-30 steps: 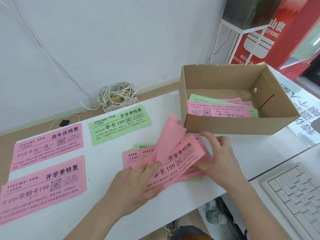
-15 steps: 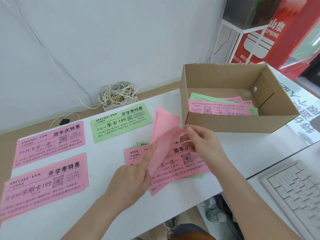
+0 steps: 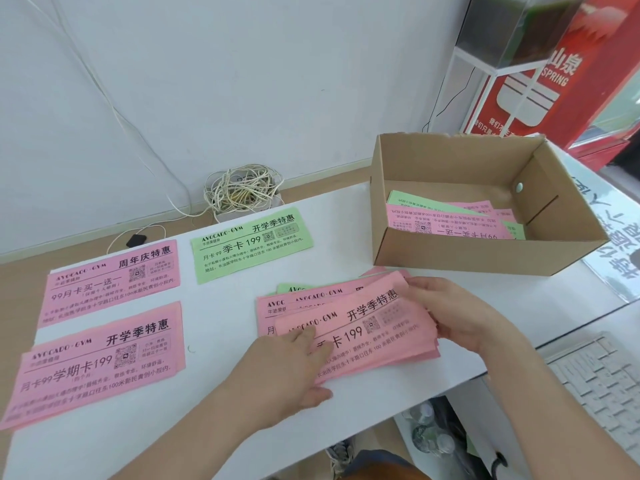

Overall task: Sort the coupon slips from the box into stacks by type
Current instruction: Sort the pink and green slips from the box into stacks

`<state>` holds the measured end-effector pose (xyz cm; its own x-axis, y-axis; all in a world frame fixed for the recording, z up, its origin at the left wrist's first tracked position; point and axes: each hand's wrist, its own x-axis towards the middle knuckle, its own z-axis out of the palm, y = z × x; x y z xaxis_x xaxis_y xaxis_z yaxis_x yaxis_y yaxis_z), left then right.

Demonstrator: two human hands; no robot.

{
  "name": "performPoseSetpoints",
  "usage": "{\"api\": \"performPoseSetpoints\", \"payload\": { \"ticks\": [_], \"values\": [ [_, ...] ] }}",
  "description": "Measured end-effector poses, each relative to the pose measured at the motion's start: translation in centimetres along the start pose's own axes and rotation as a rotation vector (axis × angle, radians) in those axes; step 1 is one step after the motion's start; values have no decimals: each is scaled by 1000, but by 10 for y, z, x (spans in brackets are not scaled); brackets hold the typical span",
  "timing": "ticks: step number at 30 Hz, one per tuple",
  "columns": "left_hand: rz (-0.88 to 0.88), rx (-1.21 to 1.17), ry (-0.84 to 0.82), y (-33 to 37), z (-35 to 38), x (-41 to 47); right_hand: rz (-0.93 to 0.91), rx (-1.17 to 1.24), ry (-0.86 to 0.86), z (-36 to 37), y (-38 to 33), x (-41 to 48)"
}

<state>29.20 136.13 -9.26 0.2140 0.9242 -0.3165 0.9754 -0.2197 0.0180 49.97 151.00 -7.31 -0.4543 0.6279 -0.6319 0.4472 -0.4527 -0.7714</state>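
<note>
A loose pile of pink coupon slips (image 3: 363, 327), with a green edge showing behind it, lies on the white table in front of me. My left hand (image 3: 294, 365) grips the pile's left end and my right hand (image 3: 453, 313) grips its right end. Three slips lie sorted on the left: a pink one (image 3: 110, 278), a larger pink one (image 3: 97, 362) below it, and a green one (image 3: 251, 244). The open cardboard box (image 3: 485, 254) at the back right holds more pink and green slips (image 3: 446, 220).
A tangle of white cable (image 3: 242, 188) sits against the wall behind the green slip. A white keyboard (image 3: 602, 382) lies at the lower right on a separate surface. A red sign and a white stand rise behind the box.
The pink slip that was lifted and turned over now lies flat, printed side up, on top of the pile. Both hands have come down to the pile's ends.
</note>
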Motion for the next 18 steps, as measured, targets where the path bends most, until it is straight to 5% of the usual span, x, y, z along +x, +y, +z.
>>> {"api": "performPoseSetpoints", "payload": {
  "ticks": [2, 4, 8, 11, 18],
  "values": [
    [-87, -44, -107, 7, -7, 3, -135, -269, 118, 2, 4, 1],
    [-214, -244, 90, 2, 1, 0, -266, -348, 173, 3, 5, -5],
    [-569, -828, 644, -9, 9, -13, -469, -75, 211, -1, 6, -18],
    [-613, -1398, 702, -6, -2, -8, -544, 114, 244, 3, 1, -20],
    [-614, -1388, 765, -2, 5, 0, -506, 21, 306, 21, 12, -4]
  ]
}}
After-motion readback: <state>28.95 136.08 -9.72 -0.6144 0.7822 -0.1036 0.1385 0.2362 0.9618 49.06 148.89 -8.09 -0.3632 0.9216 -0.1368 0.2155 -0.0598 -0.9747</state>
